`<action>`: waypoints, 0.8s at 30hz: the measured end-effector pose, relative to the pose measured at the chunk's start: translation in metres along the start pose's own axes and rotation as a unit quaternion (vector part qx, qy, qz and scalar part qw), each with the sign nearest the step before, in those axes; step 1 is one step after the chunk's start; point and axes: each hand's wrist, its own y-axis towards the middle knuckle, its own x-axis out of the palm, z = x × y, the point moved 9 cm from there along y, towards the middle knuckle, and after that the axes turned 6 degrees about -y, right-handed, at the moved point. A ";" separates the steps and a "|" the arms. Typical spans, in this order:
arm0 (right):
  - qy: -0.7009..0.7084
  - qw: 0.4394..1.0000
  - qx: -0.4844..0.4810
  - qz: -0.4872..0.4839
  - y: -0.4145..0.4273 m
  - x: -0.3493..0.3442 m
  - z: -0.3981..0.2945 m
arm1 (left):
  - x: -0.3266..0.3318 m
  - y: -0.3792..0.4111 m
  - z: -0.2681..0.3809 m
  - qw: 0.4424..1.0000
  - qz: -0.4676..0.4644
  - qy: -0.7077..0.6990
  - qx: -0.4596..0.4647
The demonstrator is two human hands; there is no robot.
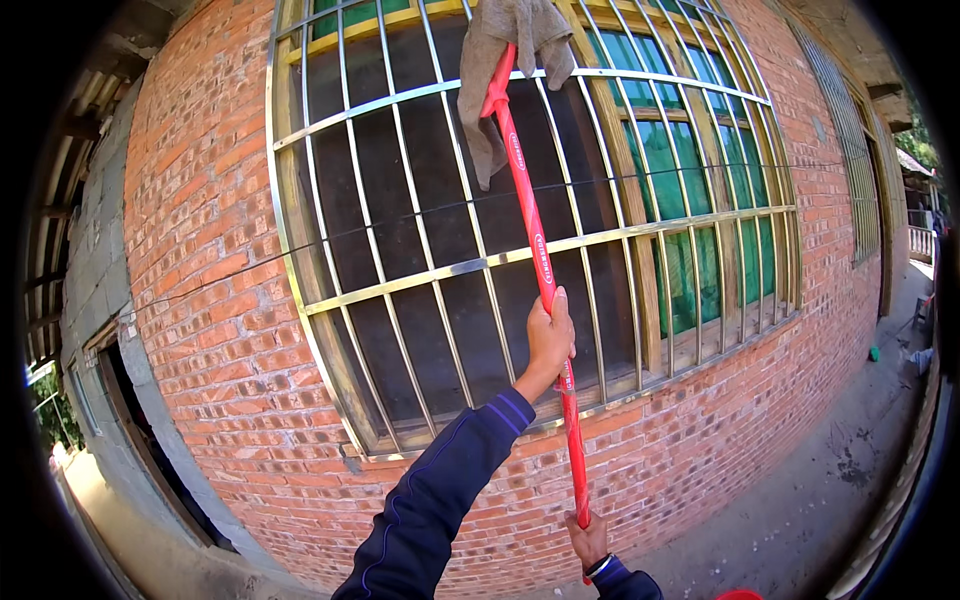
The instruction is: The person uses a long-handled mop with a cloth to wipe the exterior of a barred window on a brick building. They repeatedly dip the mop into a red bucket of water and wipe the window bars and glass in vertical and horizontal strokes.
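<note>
A long red pole (531, 214) slants up in front of a barred window, with a grey-brown cloth (480, 82) draped over its upper end. My left hand (550, 334) is closed around the middle of the pole, level with the lower part of the window. Lower down, my right hand (589, 538) grips the pole near its bottom end. The cloth hangs against or just in front of the shiny metal window bars (405, 161); whether it touches them I cannot tell. Its top is cut off by the picture's edge.
Red brick wall (217, 247) surrounds the window, and a thin dark wire (262, 260) crosses it. Green curtains (679, 172) show behind the right panes. A doorway (154, 450) opens at the left. Part of a red object (739, 595) shows at the bottom, above the concrete ground (795, 487).
</note>
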 end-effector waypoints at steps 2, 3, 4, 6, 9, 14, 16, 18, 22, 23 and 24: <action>0.005 0.999 0.012 -0.040 0.003 0.003 0.003 | -0.011 0.000 0.002 0.999 0.016 0.018 0.027; 0.007 0.998 0.017 -0.061 0.005 0.004 0.005 | -0.012 -0.002 0.006 0.999 0.017 0.015 0.032; 0.003 0.998 0.024 -0.057 0.006 0.000 0.006 | -0.010 -0.002 0.004 0.999 0.016 0.009 0.029; -0.004 0.998 0.038 -0.045 0.008 -0.010 0.006 | 0.001 0.001 -0.005 1.000 0.011 -0.003 0.024; -0.019 0.998 -0.016 0.050 0.001 -0.026 -0.040 | 0.029 0.006 -0.011 0.995 -0.071 -0.064 -0.013; 0.006 0.998 -0.022 0.053 -0.001 -0.012 -0.020 | 0.028 0.001 -0.014 0.993 -0.091 -0.070 -0.034; 0.024 0.999 -0.014 0.029 0.000 -0.003 -0.016 | 0.014 0.001 -0.012 0.996 -0.063 -0.064 -0.025; 0.037 0.999 -0.003 0.009 0.000 0.004 -0.016 | 0.001 -0.003 -0.007 0.998 -0.041 -0.057 -0.009; 0.023 0.999 0.022 -0.025 -0.008 0.011 0.000 | -0.016 -0.023 0.006 0.999 -0.014 -0.029 0.012; 0.012 0.999 0.019 -0.024 -0.009 0.009 -0.001 | -0.017 -0.027 0.009 0.999 -0.013 -0.025 0.016; 0.002 1.000 0.017 -0.023 -0.011 0.008 -0.002 | -0.017 -0.030 0.011 0.999 -0.014 -0.045 0.007</action>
